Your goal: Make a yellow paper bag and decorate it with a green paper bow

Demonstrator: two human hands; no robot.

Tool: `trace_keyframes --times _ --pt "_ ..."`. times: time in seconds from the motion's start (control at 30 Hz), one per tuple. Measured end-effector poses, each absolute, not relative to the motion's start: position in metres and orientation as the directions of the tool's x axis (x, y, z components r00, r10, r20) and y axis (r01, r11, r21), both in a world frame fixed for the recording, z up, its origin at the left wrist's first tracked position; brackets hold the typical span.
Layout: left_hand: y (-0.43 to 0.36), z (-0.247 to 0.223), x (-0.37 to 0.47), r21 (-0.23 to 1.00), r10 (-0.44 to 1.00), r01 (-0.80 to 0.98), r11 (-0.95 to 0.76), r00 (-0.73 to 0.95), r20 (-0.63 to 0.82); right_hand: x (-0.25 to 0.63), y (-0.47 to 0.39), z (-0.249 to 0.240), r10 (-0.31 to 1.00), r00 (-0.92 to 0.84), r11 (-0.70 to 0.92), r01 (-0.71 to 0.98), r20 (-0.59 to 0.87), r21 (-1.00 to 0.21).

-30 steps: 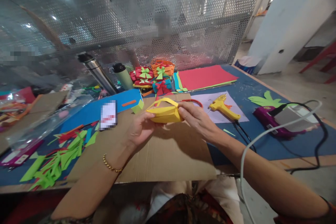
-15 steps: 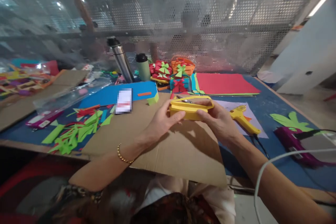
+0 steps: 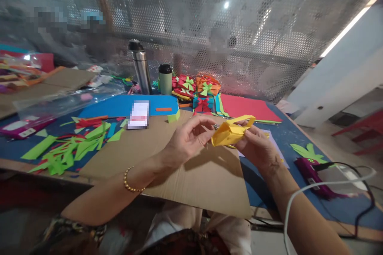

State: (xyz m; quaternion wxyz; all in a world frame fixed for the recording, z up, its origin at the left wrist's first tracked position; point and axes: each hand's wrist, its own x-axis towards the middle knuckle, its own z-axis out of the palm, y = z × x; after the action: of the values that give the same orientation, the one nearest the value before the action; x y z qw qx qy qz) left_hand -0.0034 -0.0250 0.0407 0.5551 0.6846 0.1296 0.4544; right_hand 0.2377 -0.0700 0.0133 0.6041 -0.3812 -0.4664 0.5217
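A small yellow paper basket (image 3: 229, 134) with a strip handle is held tilted above the cardboard sheet (image 3: 167, 167). My right hand (image 3: 259, 145) grips its right end between thumb and fingers. My left hand (image 3: 191, 137) is at the other end, fingers curled and fingertips against the basket's left edge. Behind those fingertips shows a bit of shiny metal, too little to name. A yellow loop peeks out under the basket; what it belongs to is hidden.
Green and red paper scraps (image 3: 80, 143) lie left of the cardboard. A phone (image 3: 138, 114), blue sheet (image 3: 104, 105), steel flask (image 3: 142, 69), green tumbler (image 3: 165, 79) and bow-trimmed paper baskets (image 3: 203, 103) stand or lie beyond. Red sheets (image 3: 248, 107) and a purple device with cables (image 3: 311, 173) are on the right.
The yellow basket has turned from level to tilted, its right end angled up. My left hand has shifted from gripping its front to its left edge. The view has swung a little right.
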Motion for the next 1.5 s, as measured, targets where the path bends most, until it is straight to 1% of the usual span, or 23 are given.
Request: trace_keyframes --times 0.1,0.17,0.23,0.33,0.43,0.57,0.67,0.8,0.87,0.97,1.1,1.17,1.33,1.5 --pt "-0.031 0.043 -0.005 0.758 0.594 -0.225 -0.612 0.502 0.629 0.239 -0.072 0.014 0.990 0.024 0.141 -0.216 0.139 -0.966" --pt "-0.034 0.043 -0.006 0.662 0.526 -0.158 -0.733 0.486 0.698 0.238 -0.074 0.016 0.993 0.005 0.113 -0.196 0.115 -0.974" --pt "-0.037 0.043 -0.008 0.591 0.480 -0.102 -0.800 0.481 0.734 0.237 -0.075 0.017 0.994 -0.009 0.105 -0.187 0.109 -0.977" --pt "-0.039 0.042 -0.009 0.521 0.426 -0.063 -0.851 0.497 0.756 0.236 -0.076 0.017 0.992 -0.027 0.114 -0.190 0.122 -0.975" --pt "-0.041 0.041 -0.010 0.510 0.414 -0.064 -0.858 0.500 0.760 0.237 -0.075 0.016 0.991 -0.039 0.120 -0.182 0.129 -0.976" --pt "-0.041 0.044 -0.011 0.576 0.478 -0.054 -0.816 0.498 0.724 0.235 -0.074 0.016 0.994 -0.057 0.086 -0.099 0.092 -0.991" --pt "-0.040 0.044 -0.008 0.595 0.470 -0.096 -0.798 0.519 0.714 0.232 -0.075 0.017 0.993 -0.078 0.083 -0.106 0.092 -0.991" --pt "-0.042 0.042 -0.006 0.679 0.553 -0.145 -0.719 0.473 0.686 0.230 -0.074 0.015 0.992 -0.085 0.079 -0.101 0.088 -0.992" --pt "-0.043 0.042 -0.007 0.652 0.533 -0.178 -0.738 0.439 0.723 0.231 -0.073 0.013 0.994 -0.077 0.073 -0.092 0.080 -0.993" --pt "-0.044 0.045 -0.010 0.538 0.440 -0.166 -0.827 0.406 0.801 0.230 -0.072 0.012 0.993 -0.092 0.065 -0.135 0.078 -0.989" --pt "-0.042 0.048 -0.013 0.437 0.320 -0.174 -0.882 0.459 0.829 0.226 -0.071 0.013 0.987 -0.138 0.058 -0.175 0.083 -0.983" --pt "-0.042 0.048 -0.013 0.438 0.312 -0.168 -0.883 0.486 0.816 0.225 -0.072 0.014 0.988 -0.136 0.042 -0.175 0.067 -0.984" --pt "-0.045 0.048 -0.014 0.499 0.356 -0.156 -0.852 0.527 0.772 0.223 -0.073 0.015 0.989 -0.138 0.040 -0.153 0.061 -0.987" --pt "-0.045 0.046 -0.013 0.473 0.352 -0.148 -0.868 0.487 0.799 0.222 -0.073 0.016 0.988 -0.140 0.042 -0.142 0.062 -0.989"
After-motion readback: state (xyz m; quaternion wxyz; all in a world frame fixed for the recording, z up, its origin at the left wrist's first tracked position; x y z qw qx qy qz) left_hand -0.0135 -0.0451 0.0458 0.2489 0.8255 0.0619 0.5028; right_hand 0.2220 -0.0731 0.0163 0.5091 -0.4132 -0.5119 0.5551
